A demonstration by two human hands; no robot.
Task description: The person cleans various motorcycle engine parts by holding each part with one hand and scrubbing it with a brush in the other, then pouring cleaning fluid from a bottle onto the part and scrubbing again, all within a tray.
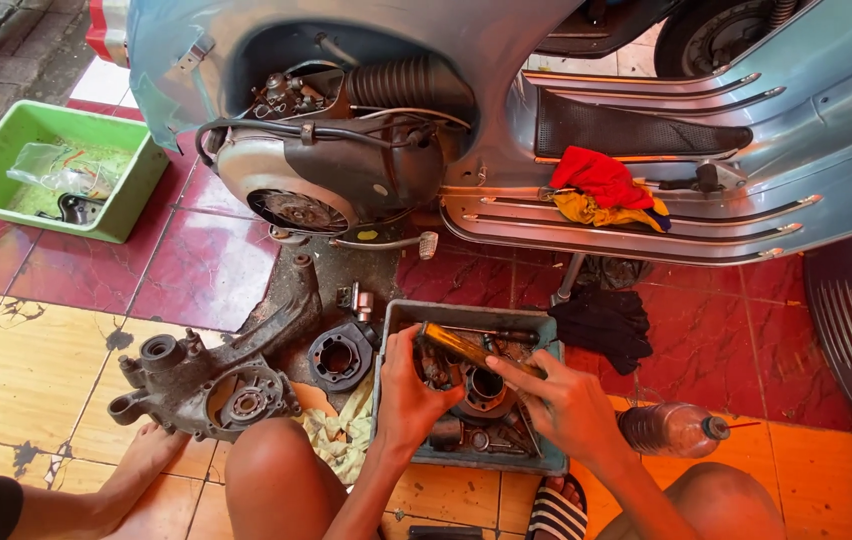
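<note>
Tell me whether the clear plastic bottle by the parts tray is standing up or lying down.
Lying down. The plastic bottle rests on its side on the floor tiles, its capped neck pointing right, just right of the grey parts tray.

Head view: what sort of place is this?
Probably an informal scooter repair spot on a tiled floor. A pale blue scooter has its engine exposed, a greasy engine casing lies on the tiles, and both hands work over a grey parts tray.

One head-worn camera looks steeply down from close above the tiled floor (66, 350), facing forward toward the pale blue scooter (646, 120) lying across the top
</note>
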